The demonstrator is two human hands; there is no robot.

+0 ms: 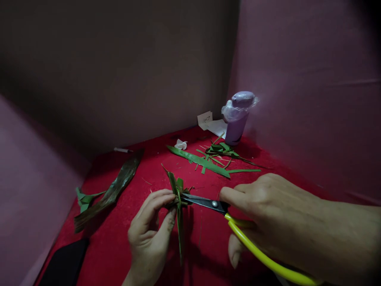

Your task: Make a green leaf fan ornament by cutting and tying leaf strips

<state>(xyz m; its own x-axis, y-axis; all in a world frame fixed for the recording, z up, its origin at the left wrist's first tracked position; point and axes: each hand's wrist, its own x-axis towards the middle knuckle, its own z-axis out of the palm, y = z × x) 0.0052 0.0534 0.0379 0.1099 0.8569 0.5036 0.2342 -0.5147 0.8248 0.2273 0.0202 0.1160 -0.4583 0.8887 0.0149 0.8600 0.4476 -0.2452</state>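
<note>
My left hand [153, 230] pinches a folded green leaf piece [179, 226] between thumb and fingers, above the red cloth. Long strips stick out of the piece upward and downward. My right hand [258, 206] grips a pair of scissors [205, 202] with yellow handles and dark blades. The blade tips touch the middle of the leaf piece, close to my left fingertips. Whether the tips are cutting or poking into a fold I cannot tell.
Beyond my hands lie a long green leaf [198, 161] and a heap of leaf scraps [222, 149]. A purple tumbler [236, 123] stands behind, beside white papers [217, 127]. To the left are a brownish leaf [116, 190] and a black phone-like object [64, 264]. Walls enclose the red surface.
</note>
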